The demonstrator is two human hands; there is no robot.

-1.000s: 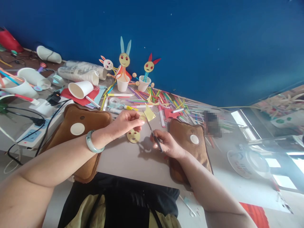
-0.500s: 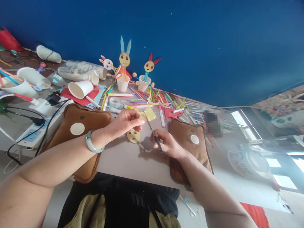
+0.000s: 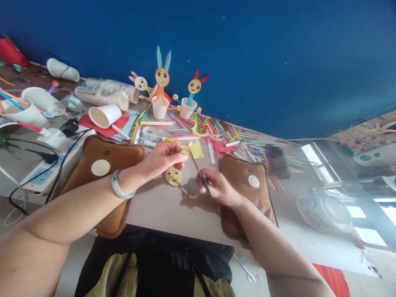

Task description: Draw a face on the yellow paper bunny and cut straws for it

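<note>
- Head view: my left hand (image 3: 161,159) pinches a small piece of yellow paper (image 3: 194,149) between thumb and fingertips, held just above the surface (image 3: 173,206), at its middle.
- My right hand (image 3: 218,187) is closed round the handles of the scissors (image 3: 198,171); the blades point up and away to the paper's near edge. I cannot tell how far apart the blades stand.
- To cut well, I judge I should feed and turn the paper with my left hand and let the scissors stay put, taking short snips near the pivot, fingertips clear of the blades.
- One yellow paper face (image 3: 173,176) lies flat on the surface just near of my left fingers, between my two hands.
- Two brown padded cushions: one (image 3: 102,165) under my left forearm, one (image 3: 244,181) under my right wrist, each with a white round disc.
- Three finished paper rabbits stand at the far edge: a pink-eared one (image 3: 140,83) on the left, a blue-eared one (image 3: 162,76) in a white cup, and a red-eared one (image 3: 194,86) in a second cup.
- One loose paper cup (image 3: 104,116) lies on its side on red paper, with a sleeve of stacked cups (image 3: 102,95) beyond it.
- A spread of coloured straws (image 3: 222,132) lies far right of the hands, too many and too tangled to count.
- One green bangle (image 3: 119,187) sits on my left wrist.
</note>
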